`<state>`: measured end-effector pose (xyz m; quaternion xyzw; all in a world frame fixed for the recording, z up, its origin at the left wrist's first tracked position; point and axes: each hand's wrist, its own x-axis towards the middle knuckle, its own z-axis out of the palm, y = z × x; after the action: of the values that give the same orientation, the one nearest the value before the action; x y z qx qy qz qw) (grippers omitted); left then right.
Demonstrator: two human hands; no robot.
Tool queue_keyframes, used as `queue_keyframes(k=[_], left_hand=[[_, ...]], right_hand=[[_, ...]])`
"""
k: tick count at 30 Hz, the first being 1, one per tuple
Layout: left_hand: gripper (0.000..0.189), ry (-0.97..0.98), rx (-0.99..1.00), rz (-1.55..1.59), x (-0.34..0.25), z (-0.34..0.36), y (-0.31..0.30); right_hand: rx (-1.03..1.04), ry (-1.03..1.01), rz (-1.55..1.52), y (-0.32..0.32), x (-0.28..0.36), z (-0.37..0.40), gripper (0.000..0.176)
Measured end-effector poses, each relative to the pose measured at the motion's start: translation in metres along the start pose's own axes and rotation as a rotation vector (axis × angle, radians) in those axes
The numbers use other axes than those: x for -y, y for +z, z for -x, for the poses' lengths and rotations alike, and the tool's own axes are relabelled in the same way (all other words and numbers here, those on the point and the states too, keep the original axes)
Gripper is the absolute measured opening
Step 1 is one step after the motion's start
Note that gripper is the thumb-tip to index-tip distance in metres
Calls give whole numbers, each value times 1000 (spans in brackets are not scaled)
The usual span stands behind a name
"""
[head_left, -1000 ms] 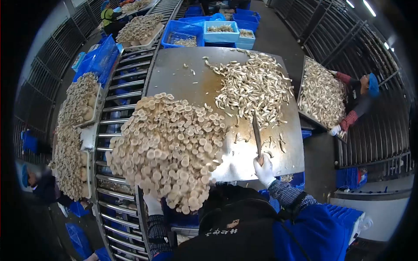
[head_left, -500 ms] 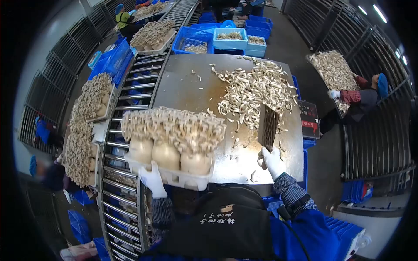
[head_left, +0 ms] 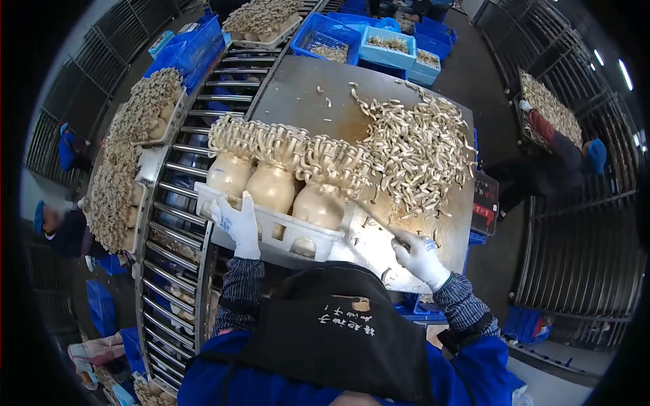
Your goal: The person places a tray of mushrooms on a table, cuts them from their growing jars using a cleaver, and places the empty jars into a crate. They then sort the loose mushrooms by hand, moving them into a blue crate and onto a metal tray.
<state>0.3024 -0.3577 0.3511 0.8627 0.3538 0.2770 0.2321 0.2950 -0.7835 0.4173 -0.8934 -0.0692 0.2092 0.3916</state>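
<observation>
My left hand (head_left: 238,227), in a white glove, grips the near left side of a white plastic crate (head_left: 268,229). Three rounded, cream-coloured bottles (head_left: 271,188) stand in it, tilted away from me, with clusters of long-stemmed mushrooms (head_left: 288,149) growing from their tops. Gloved as well, my right hand (head_left: 421,258) is closed around the handle of a broad knife (head_left: 376,220). Its blade shows nearly edge-on, and its tip is right by the mushroom stems of the rightmost bottle. Cut mushrooms (head_left: 416,152) lie heaped on the metal table (head_left: 298,95) beyond the knife.
A roller conveyor (head_left: 183,220) runs along the left, with more mushroom crates (head_left: 112,210) beyond it. Blue baskets (head_left: 325,37) and a light-blue box (head_left: 388,51) stand at the table's far end. At right, a person (head_left: 562,159) handles a mushroom-filled tray (head_left: 552,108).
The crate has tilted, its mushroom tops swinging away from me over the table. My right hand has turned the knife from pointing away to pointing left, at the stems. The camera view has shifted.
</observation>
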Motion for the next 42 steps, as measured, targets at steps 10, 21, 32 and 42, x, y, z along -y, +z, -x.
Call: queue_keyframes(k=[10, 21, 32, 42], left_hand=[[25, 1160, 834, 333, -55, -16, -10], [53, 1840, 1315, 343, -111, -48, 87], [68, 1885, 459, 230, -182, -61, 95], [90, 1323, 1539, 193, -231, -111, 109]], right_hand=[[3, -316, 185, -12, 63, -44, 41], [-190, 116, -260, -12, 62, -34, 24], [-63, 69, 116, -9, 31, -9, 35], [70, -292, 498, -12, 67, -69, 34]])
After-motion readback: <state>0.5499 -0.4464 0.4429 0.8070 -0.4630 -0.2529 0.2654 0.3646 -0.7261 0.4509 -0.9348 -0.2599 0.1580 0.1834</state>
